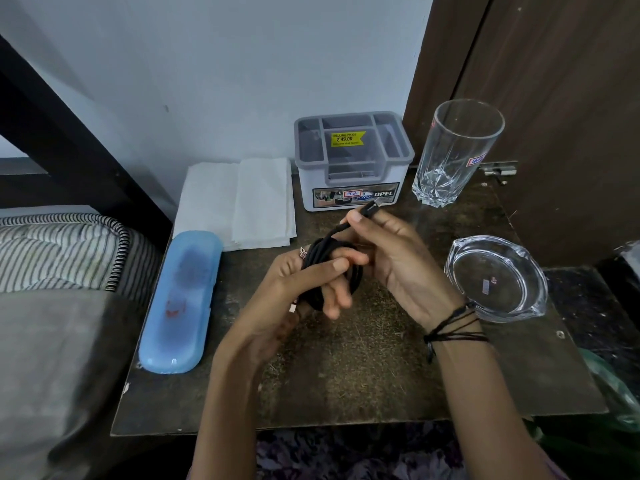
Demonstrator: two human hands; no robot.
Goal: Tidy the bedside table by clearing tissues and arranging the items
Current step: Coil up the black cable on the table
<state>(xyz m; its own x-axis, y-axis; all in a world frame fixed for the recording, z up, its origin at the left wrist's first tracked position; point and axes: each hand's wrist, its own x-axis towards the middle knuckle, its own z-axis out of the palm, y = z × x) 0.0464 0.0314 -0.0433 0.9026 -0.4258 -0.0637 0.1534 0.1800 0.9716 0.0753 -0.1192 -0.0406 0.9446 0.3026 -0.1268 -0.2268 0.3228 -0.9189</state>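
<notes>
A black cable (320,258) is coiled around the fingers of my left hand (304,289), which holds the coil above the middle of the bedside table (363,375). My right hand (398,258) pinches the cable's loose end near its plug, just in front of the organiser box. Folded white tissues (242,199) lie flat at the table's back left. A blue plastic case (181,299) lies along the left edge. A grey compartment organiser box (353,161) stands at the back centre.
A tall clear glass (453,150) stands at the back right beside a brown door (554,98). A clear glass ashtray (498,278) sits near the right edge. A striped pillow and bedding (62,258) lie to the left of the table.
</notes>
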